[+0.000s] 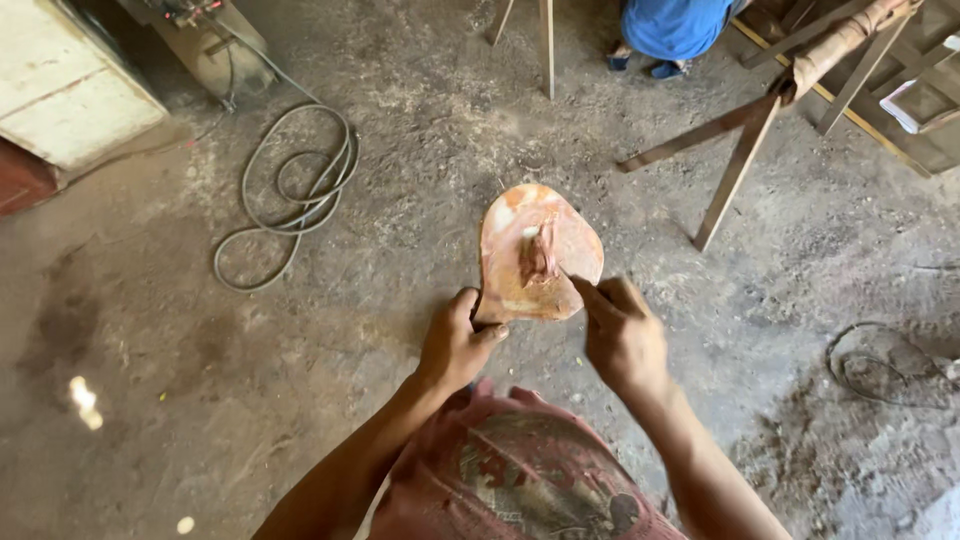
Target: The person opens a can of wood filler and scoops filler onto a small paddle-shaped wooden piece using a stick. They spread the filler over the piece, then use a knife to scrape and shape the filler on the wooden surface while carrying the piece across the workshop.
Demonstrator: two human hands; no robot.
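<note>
A rusty, orange-brown metal plate (535,250) with a rounded outline and a short stub welded near its middle is held up in front of me, above the dirt floor. My left hand (455,342) grips its lower left edge, thumb on the face. Over at the lower right edge, my right hand (622,332) presses a finger and thumb against the plate. My reddish shirt (520,475) fills the bottom of the view.
A coiled grey cable (295,190) lies on the floor at the left, near a machine (205,40) and a pale cabinet (65,85). A metal trestle frame (760,130) stands at the upper right. Another person in blue (675,30) stands beyond. Loose wire (885,365) lies at right.
</note>
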